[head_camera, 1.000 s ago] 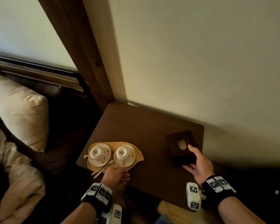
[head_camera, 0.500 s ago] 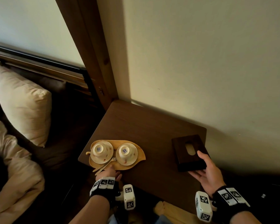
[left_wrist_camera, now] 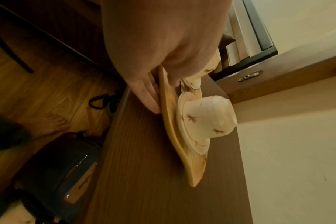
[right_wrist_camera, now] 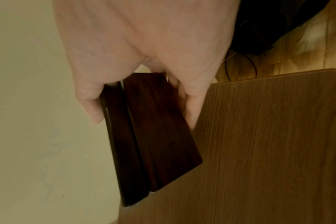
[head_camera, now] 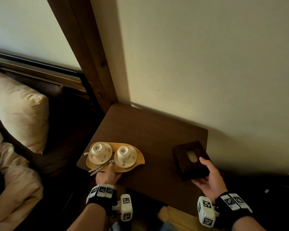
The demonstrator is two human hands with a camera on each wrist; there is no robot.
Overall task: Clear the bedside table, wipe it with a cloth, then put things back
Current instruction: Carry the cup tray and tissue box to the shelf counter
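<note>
A: Bedside table point(head_camera: 150, 130) first: what do the hands have hold of on it?

B: The left hand point(head_camera: 108, 176) pinches the near rim of the leaf-shaped wooden tray point(head_camera: 138, 161), thumb on top between the saucers, fingers point(left_wrist_camera: 150, 98) under the rim. The right hand point(head_camera: 210, 179) clasps the dark wooden tissue box point(head_camera: 188, 147) at its near right corner, thumb lying on the lid beside the oval slot, fingers point(right_wrist_camera: 192, 109) beneath the base.

A: Is either one lifted?

B: In the right wrist view the box is tilted, its near end raised on the fingers and its far corner down at the tabletop. For the tray, I cannot tell if it is clear of the wood.

A: What rides on the tray?

B: Two upturned teacups, each on a saucer: the left cup point(head_camera: 99, 150) and the right cup point(head_camera: 124, 154), side by side, saucers nearly touching. Two spoons point(head_camera: 98, 169) lie between them, handles poking out over the near left edge of the tray.

A: And the edges?

B: The tray sits at the table's near left corner, its rim close to the left edge. The box sits at the near right, by the right edge. The far half of the tabletop, up to the wall point(head_camera: 207, 64), is bare wood. Left of the table stands a bed with a cream pillow point(head_camera: 20, 112); on the floor by the near edge lies a dark bag point(left_wrist_camera: 54, 171).
</note>
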